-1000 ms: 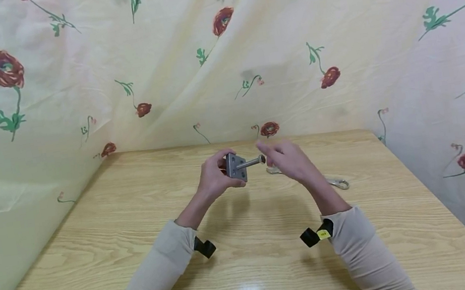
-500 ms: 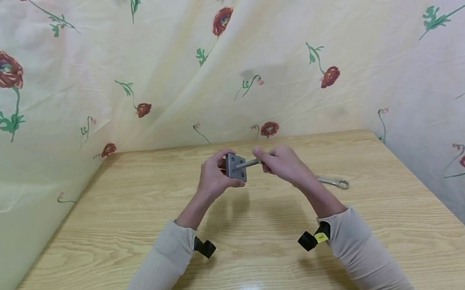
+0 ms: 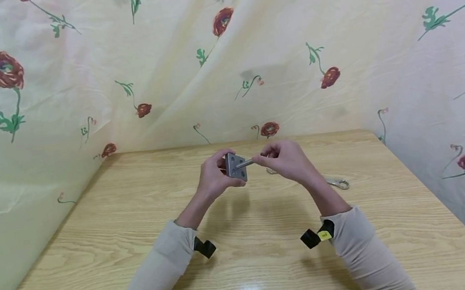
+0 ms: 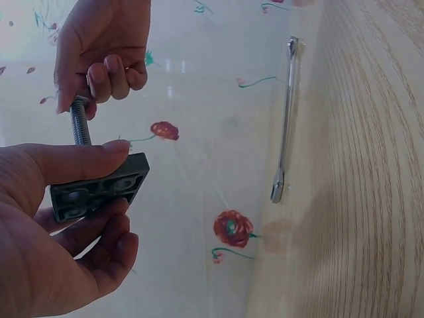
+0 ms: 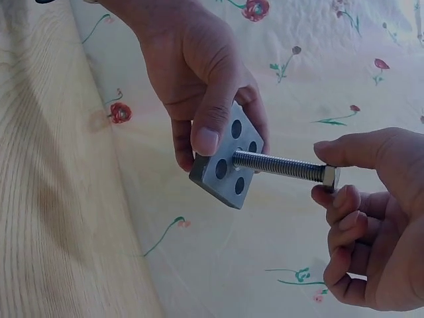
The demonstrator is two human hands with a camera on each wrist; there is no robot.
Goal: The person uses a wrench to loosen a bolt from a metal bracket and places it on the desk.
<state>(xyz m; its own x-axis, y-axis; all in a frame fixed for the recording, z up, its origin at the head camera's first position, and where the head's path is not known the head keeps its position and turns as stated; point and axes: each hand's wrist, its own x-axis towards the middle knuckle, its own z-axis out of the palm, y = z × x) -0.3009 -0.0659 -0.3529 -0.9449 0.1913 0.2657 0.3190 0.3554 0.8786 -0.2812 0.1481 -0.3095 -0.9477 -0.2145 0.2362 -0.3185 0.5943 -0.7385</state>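
Observation:
My left hand (image 3: pixel 212 175) grips a grey square plate (image 5: pixel 228 173) by its edges, thumb on one side and fingers on the other. Round holes surround its centre, as the right wrist view shows. From that centre a threaded steel bolt (image 5: pixel 281 165) sticks out toward my right hand (image 3: pixel 286 162). My right thumb and index finger pinch the hex head at the bolt's outer end, the other fingers curled below. Both hands hold these parts above the table. How deep the bolt sits in the plate is hidden.
A double-ended wrench (image 4: pixel 286 119) lies on the wooden table (image 3: pixel 245 233) beyond my right hand, which partly covers it in the head view. Flower-printed cloth (image 3: pixel 184 62) hangs behind the table and along both sides.
My right hand has come from beside the bolt head to pinching it, its fingers shifting their grip. My left hand and the plate have stayed in place.

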